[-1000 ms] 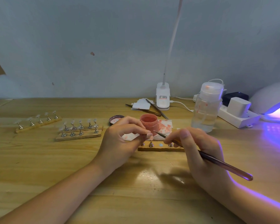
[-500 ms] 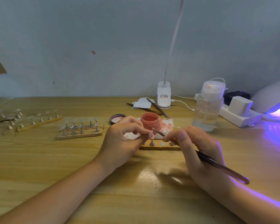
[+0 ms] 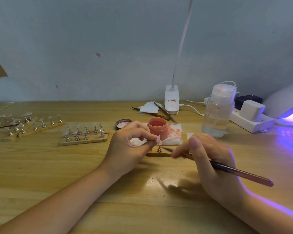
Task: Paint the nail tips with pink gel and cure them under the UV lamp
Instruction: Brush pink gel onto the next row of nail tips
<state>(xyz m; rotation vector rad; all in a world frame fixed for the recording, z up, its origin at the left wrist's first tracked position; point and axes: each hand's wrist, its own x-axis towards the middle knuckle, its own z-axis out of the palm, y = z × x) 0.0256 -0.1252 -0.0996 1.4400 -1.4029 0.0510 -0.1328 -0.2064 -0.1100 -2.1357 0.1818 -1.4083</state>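
My left hand [image 3: 131, 146] pinches a small metal stand with a pale pink nail tip [image 3: 158, 139] on it, just above a wooden holder strip [image 3: 159, 154]. A slim brush [image 3: 235, 173] is gripped in my right hand [image 3: 208, 157], its bristle end blurred and low beside the strip, right of the nail tip. The open jar of pink gel [image 3: 156, 128] stands just behind, on a stained white wipe [image 3: 174, 132]. The UV lamp [image 3: 287, 108] glows purple at the far right.
Several wooden strips with clear nail tips [image 3: 85, 132] lie to the left. The jar lid [image 3: 123, 123], tweezers [image 3: 165, 114], a clear pump bottle [image 3: 218, 112], a clip lamp base [image 3: 171, 101] and a white power strip [image 3: 254, 120] sit at the back.
My right hand has drawn the brush tip down and away from the nail tip. My left hand has raised the nail tip slightly.
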